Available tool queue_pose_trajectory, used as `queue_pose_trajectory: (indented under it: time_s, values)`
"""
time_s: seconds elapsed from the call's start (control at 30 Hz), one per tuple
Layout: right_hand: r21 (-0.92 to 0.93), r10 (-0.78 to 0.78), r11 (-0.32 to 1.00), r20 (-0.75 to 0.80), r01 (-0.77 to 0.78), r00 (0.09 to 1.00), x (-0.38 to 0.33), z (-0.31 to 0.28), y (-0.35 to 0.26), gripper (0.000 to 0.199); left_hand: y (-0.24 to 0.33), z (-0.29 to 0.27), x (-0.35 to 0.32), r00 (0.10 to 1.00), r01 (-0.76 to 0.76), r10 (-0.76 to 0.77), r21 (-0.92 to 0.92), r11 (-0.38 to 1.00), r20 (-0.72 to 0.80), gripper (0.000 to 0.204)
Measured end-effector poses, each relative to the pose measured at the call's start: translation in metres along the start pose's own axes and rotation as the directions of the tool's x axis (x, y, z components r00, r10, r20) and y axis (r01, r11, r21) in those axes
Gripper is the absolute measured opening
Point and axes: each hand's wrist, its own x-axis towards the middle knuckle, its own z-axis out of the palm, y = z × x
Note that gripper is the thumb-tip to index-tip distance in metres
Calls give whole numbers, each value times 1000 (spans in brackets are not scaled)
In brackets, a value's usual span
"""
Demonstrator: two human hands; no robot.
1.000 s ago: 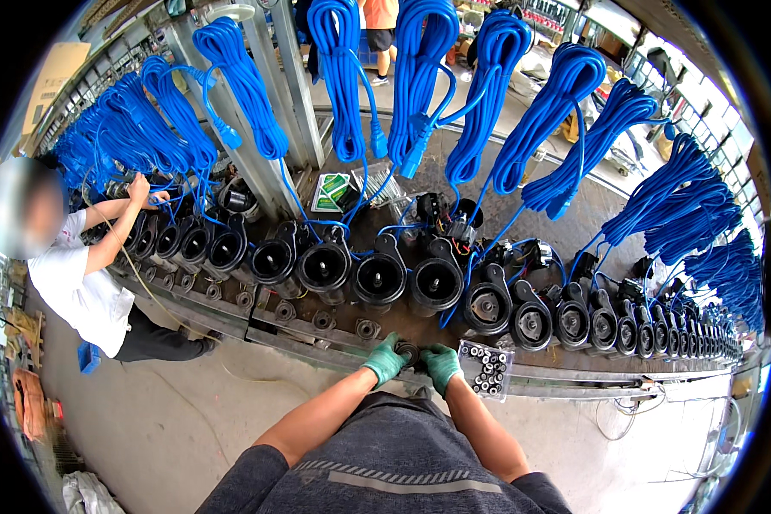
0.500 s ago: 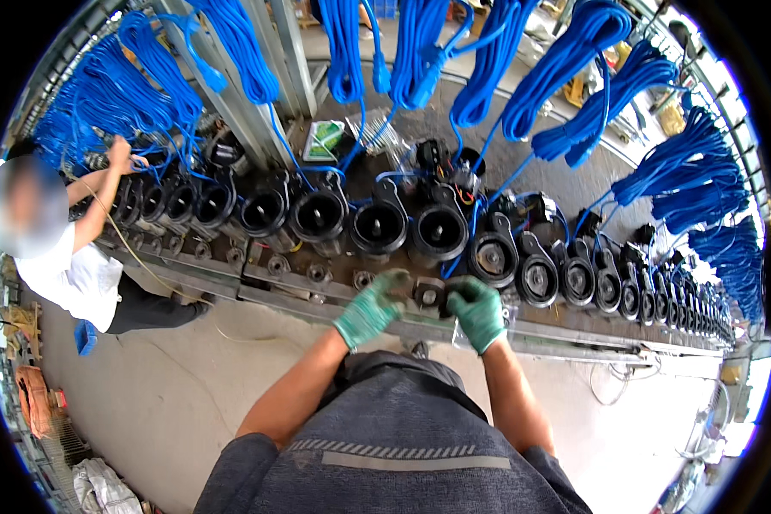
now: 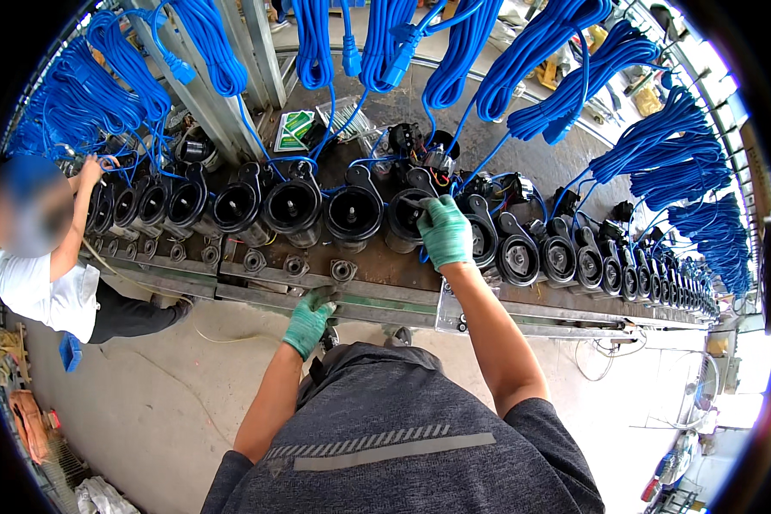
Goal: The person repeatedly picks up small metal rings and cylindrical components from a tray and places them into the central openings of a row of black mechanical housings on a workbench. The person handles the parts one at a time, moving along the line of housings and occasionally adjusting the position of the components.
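Note:
My right hand [image 3: 445, 233], in a green glove, reaches over a black round motor housing [image 3: 404, 221]. Its fingers are bent down into the open cup, near the centre; whatever they hold there is hidden. Lower and to the left, my left hand [image 3: 310, 324], gloved in the same green, is at the front edge of the bench. Its fingers point toward the metal rail and are too indistinct to tell how they are closed. Left of the right hand stands another open black housing [image 3: 354, 214] with a shaft in its middle. A small flanged metal part [image 3: 343, 271] lies in front of it.
Housings run in a long row along the bench [image 3: 385, 295], those on the right with discs inside. Bundled blue cables [image 3: 389, 38] hang above. A clear plastic box [image 3: 452, 310] is at the front edge. At the left, a co-worker [image 3: 47, 291] handles cables.
The hands have parted from the dark square part they held together. My right hand has moved up to the housing, and my left has dropped down and left. The view has shifted slightly.

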Motion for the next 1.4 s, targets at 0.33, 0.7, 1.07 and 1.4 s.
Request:
queue_pose_trajectory:
  time_s: [0.33, 0.7, 1.07, 1.4]
  values:
    - [28, -134, 991, 77, 133, 988, -43, -24, -4, 28, -7, 3, 12, 999, 51, -51, 3, 999, -20, 36]
    - [-113, 518, 854, 272, -507, 811, -180, -77, 128, 21, -31, 8, 32, 992, 129, -129, 48, 990, -10, 35]
    - [-445, 536, 806, 271, -390, 799, -180, 7, 128, 29, -32, 22, 31, 990, 139, -134, 200, 970, -37, 40]
    - [-294, 529, 843, 298, -451, 794, -175, 13, 140, 39, -36, 9, 32, 992, 128, -125, 89, 988, -37, 39]
